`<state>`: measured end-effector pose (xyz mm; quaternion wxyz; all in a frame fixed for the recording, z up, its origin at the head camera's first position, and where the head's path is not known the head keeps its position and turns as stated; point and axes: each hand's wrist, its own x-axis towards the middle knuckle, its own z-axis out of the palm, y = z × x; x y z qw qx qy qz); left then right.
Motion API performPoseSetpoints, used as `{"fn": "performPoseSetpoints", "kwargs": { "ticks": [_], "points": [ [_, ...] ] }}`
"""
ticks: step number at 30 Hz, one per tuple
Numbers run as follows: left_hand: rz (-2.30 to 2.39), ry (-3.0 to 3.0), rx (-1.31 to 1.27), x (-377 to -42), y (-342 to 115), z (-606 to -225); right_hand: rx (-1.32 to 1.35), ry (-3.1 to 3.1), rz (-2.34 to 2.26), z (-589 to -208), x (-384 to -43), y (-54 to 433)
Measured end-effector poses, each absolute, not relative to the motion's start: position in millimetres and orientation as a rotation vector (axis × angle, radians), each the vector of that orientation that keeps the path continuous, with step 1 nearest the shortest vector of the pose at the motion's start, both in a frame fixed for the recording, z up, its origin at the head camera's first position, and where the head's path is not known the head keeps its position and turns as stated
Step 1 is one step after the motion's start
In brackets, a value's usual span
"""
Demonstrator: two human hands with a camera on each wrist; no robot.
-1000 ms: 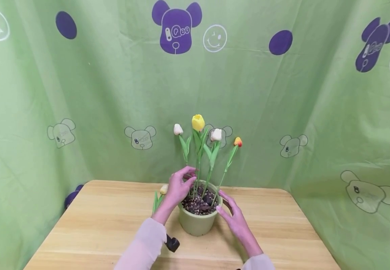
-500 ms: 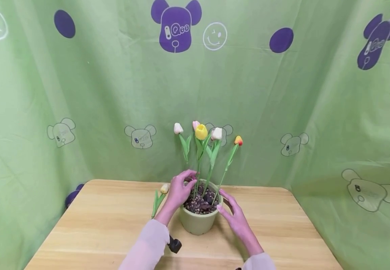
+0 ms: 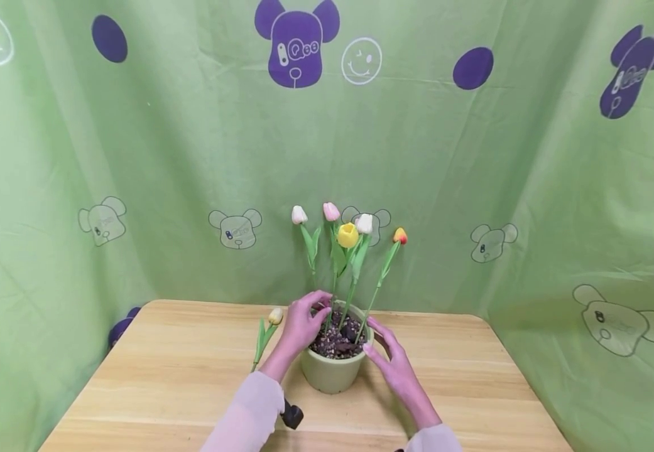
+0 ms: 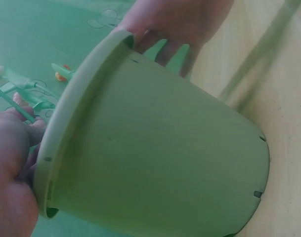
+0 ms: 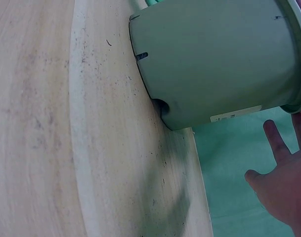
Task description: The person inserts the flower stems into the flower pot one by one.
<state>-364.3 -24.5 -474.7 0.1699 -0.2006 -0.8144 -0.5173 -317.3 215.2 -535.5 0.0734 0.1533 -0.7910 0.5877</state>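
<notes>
In the head view, a pale green flowerpot (image 3: 332, 375) with dark, pebbly soil holds several tulips. My left hand (image 3: 302, 323) is over its left rim, pinching the stem of the yellow tulip (image 3: 347, 235); the left wrist view shows a green stem (image 4: 14, 103) between the fingers. A pink tulip (image 3: 331, 211) stands behind it, white tulips (image 3: 299, 215) to either side, and an orange-red tulip (image 3: 399, 236) leans right. My right hand (image 3: 396, 364) touches the right rim, its fingers spread in the right wrist view. The yellow stem's lower end is hidden.
A cream tulip (image 3: 275, 316) lies on the wooden table (image 3: 191, 364) left of the pot, partly behind my left forearm. A black device (image 3: 291, 415) sits at the left wrist. A green printed curtain (image 3: 236, 144) surrounds the table on three sides.
The yellow tulip's head has moved down and to the right, uncovering the pink tulip behind. My left hand has lowered slightly toward the soil. The right hand stays at the rim.
</notes>
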Motion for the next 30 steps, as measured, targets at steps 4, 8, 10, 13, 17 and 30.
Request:
{"fn": "performPoseSetpoints", "kwargs": {
  "ticks": [4,8,10,13,17,30],
  "points": [
    [-1.46,-2.311,-0.587,-364.0,-24.3,-476.4,0.456,-2.378,1.764,-534.6,-316.1,214.8],
    [-1.425,-2.305,-0.598,-363.6,-25.2,-476.8,0.465,-2.371,1.775,-533.9,-316.6,214.5],
    [-1.408,-2.305,-0.608,-363.8,-25.5,-477.7,0.469,-2.367,1.775,-534.0,-317.2,214.5],
    [-1.385,-2.317,-0.62,-363.8,-25.7,-479.4,0.467,-2.368,1.776,-534.0,-317.6,214.7],
    [-1.376,-2.334,-0.63,-363.3,-25.7,-481.4,0.459,-2.37,1.782,-533.7,-317.2,214.9],
    [-1.288,-2.404,-0.631,-361.4,-28.0,-481.7,0.445,-2.37,1.793,-534.8,-317.5,214.8]
  ]
}}
